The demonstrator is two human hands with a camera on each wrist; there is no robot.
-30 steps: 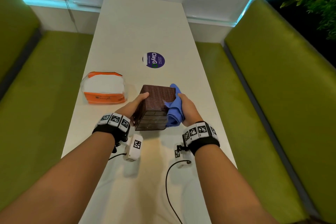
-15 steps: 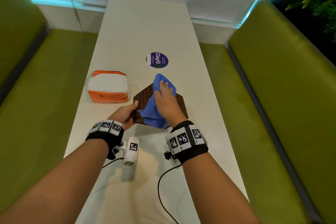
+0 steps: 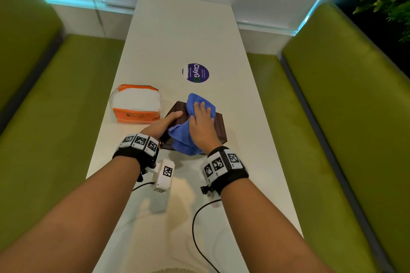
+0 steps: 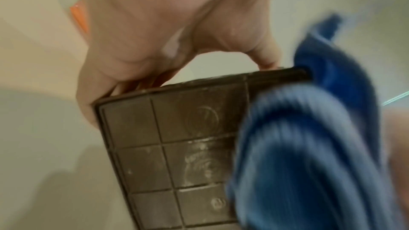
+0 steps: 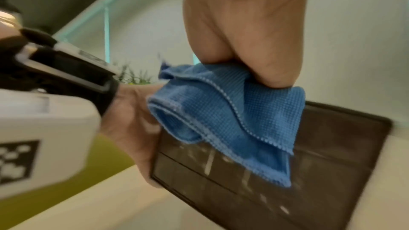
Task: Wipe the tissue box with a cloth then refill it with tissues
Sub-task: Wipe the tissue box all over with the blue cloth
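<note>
A brown woven tissue box point(image 3: 219, 126) lies tipped on the white table point(image 3: 177, 29), its gridded underside point(image 4: 172, 137) turned toward me. My left hand point(image 3: 164, 124) grips its left edge, thumb on the upper face and fingers along the side point(image 4: 155, 32). My right hand point(image 3: 200, 122) lies flat, fingers spread, on a blue cloth point(image 3: 193, 99) and presses it onto the upper face. The cloth point(image 5: 221, 111) hangs down over the underside point(image 5: 332, 146) and looks blurred in the left wrist view point(image 4: 298, 155). An orange and white tissue pack point(image 3: 136, 104) sits to the box's left.
A round purple sticker point(image 3: 195, 72) is on the table beyond the box. Green benches point(image 3: 55, 117) point(image 3: 343, 117) flank the narrow table on both sides. A wall closes its far end. Black cables point(image 3: 195, 228) trail from my wrists over the near table.
The right hand carried the cloth from the box's right side up onto its upper face and now presses it there. The left hand kept its grip while the box tipped.
</note>
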